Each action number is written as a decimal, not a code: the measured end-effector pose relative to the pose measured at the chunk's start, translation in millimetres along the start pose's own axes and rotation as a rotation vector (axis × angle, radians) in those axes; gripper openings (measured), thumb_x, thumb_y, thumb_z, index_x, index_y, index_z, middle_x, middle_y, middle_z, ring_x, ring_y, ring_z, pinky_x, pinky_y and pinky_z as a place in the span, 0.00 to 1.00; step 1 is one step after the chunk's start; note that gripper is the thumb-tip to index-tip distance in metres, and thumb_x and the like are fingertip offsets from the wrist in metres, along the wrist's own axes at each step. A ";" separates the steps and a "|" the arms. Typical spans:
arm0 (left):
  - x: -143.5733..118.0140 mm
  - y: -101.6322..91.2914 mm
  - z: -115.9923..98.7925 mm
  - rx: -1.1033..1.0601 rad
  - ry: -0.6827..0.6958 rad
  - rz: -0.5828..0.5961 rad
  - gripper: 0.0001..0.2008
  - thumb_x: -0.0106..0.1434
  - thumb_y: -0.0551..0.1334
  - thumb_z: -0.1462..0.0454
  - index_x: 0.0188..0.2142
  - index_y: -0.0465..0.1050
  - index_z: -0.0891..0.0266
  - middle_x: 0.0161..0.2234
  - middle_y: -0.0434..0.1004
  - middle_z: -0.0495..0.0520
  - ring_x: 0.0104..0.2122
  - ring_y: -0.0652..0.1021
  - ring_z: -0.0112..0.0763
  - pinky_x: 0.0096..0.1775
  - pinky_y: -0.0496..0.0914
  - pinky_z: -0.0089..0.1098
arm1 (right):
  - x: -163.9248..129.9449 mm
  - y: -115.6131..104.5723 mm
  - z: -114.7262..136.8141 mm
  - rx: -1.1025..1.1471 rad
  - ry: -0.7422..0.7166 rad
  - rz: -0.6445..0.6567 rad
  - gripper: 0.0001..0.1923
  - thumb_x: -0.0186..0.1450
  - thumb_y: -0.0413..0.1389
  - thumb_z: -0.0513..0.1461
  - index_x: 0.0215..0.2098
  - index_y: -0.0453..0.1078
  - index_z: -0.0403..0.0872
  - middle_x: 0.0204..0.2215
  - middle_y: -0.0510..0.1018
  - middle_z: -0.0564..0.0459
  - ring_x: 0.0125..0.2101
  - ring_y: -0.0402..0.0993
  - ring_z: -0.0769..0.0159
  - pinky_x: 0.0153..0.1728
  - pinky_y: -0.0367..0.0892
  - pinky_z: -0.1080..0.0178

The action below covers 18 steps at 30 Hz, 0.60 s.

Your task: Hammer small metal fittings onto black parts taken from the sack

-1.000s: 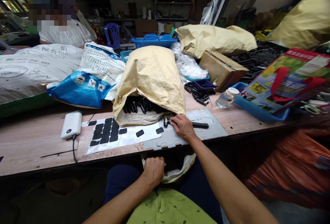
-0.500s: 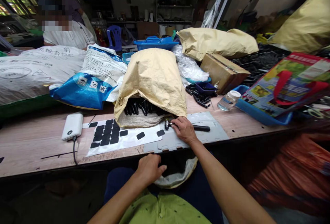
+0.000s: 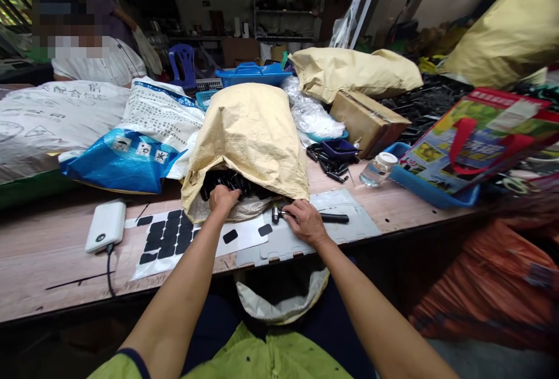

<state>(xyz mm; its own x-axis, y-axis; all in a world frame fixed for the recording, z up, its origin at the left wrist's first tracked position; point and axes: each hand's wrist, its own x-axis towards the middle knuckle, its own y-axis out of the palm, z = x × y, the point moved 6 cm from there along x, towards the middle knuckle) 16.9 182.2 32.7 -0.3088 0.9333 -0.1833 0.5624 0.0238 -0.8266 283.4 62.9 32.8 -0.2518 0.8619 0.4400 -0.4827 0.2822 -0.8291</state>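
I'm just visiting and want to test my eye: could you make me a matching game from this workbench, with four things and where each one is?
Things:
1. small hammer
2. power bank
3. water bottle
4. black parts

Places:
A. inside the mouth of the tan sack
B. beside the blue tray
C. under the right hand
D. left of the sheet of black pads

Pairs: 1-C, 2-D, 3-B, 4-A

You have two hands in play: left hand (image 3: 223, 198), right hand (image 3: 304, 220). One small hammer (image 3: 308, 216). One white power bank (image 3: 105, 225). One sheet of black pads (image 3: 168, 237), plus two loose pads (image 3: 230, 236) on it. Three tan sacks (image 3: 251, 131). One clear bottle (image 3: 377, 169). One cardboard box (image 3: 367, 121).
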 end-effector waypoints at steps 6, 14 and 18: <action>-33.7 -24.3 18.6 0.042 0.040 -0.102 0.15 0.56 0.65 0.51 0.35 0.78 0.58 0.38 0.83 0.60 0.41 0.80 0.51 0.38 0.69 0.40 | 0.1 -1.3 1.8 0.005 0.005 0.000 0.06 0.68 0.59 0.38 0.43 0.75 0.49 0.38 0.76 0.50 0.42 0.68 0.59 0.45 0.64 0.59; -103.6 -1.0 32.0 -0.246 0.611 0.135 0.10 0.59 0.67 0.57 0.38 0.76 0.57 0.35 0.80 0.48 0.27 0.72 0.28 0.32 0.64 0.29 | -0.6 0.9 1.3 -0.011 0.001 -0.017 0.06 0.69 0.58 0.39 0.43 0.75 0.50 0.37 0.76 0.50 0.42 0.68 0.58 0.45 0.64 0.58; -111.8 13.0 33.2 -0.210 0.698 0.209 0.07 0.59 0.68 0.60 0.36 0.76 0.58 0.35 0.77 0.48 0.32 0.73 0.31 0.35 0.65 0.30 | -0.9 1.8 0.0 -0.012 -0.007 -0.019 0.06 0.68 0.58 0.39 0.43 0.75 0.50 0.37 0.76 0.50 0.42 0.69 0.58 0.45 0.64 0.58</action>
<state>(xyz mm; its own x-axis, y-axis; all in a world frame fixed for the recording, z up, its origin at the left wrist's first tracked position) 33.2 66.2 24.8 0.3385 0.9343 0.1121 0.7118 -0.1763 -0.6799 282.7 62.6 30.9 -0.2484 0.8534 0.4583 -0.4774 0.3038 -0.8245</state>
